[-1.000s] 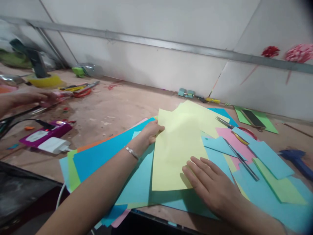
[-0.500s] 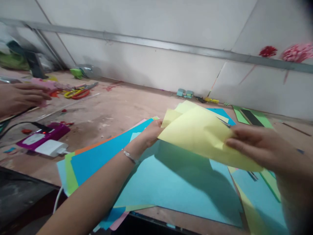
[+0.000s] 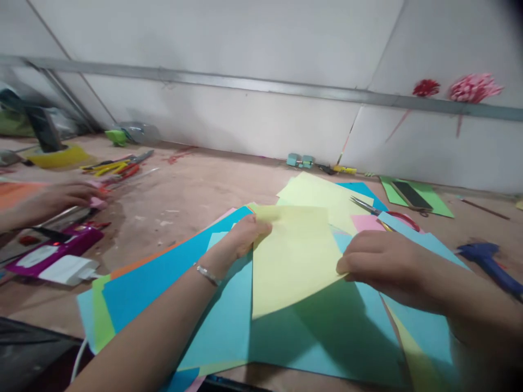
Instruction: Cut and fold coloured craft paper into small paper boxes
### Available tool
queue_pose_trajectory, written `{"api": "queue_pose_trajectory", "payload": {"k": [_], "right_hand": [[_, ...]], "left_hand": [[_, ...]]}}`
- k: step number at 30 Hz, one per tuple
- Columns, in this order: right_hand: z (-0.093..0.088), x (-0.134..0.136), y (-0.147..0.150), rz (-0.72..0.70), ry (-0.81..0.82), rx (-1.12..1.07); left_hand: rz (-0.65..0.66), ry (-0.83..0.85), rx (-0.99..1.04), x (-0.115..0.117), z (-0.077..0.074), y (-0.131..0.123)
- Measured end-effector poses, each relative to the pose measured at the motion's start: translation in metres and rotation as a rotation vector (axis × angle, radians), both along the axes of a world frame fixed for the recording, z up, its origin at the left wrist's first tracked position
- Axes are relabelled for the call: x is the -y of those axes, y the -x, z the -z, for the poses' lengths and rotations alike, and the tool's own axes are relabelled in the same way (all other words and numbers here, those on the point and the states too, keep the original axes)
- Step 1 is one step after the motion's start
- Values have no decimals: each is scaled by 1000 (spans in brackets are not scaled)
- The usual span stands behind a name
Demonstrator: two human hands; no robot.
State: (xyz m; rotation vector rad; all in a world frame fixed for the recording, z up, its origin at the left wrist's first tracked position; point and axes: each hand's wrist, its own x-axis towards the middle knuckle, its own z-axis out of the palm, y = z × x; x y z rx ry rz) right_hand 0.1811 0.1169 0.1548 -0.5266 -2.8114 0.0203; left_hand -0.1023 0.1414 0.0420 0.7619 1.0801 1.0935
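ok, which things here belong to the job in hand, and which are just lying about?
Likely in the job:
yellow sheet, in left hand and right hand
light-blue sheet beneath it

Likely just lying about:
glue gun
scissors beyond right hand
yellow tape roll

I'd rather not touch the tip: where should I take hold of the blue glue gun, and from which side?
Best by the handle, probably, from the right: the blue glue gun seems to lie on its side with its nozzle pointing left, while the handle slants nearer and rightward, away from it.
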Motion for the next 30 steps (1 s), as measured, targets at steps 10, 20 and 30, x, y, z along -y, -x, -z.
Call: {"api": "queue_pose_trajectory", "payload": {"k": [10, 20, 30], "right_hand": [[11, -30, 4, 208, -25, -104], [36, -37, 15, 364, 254, -140], [33, -36, 12, 471, 324, -44]], "left_hand": [[223, -215, -120, 20, -25, -13], [210, -232, -123, 26, -30, -19], [-10, -253, -190, 19, -33, -14]]}}
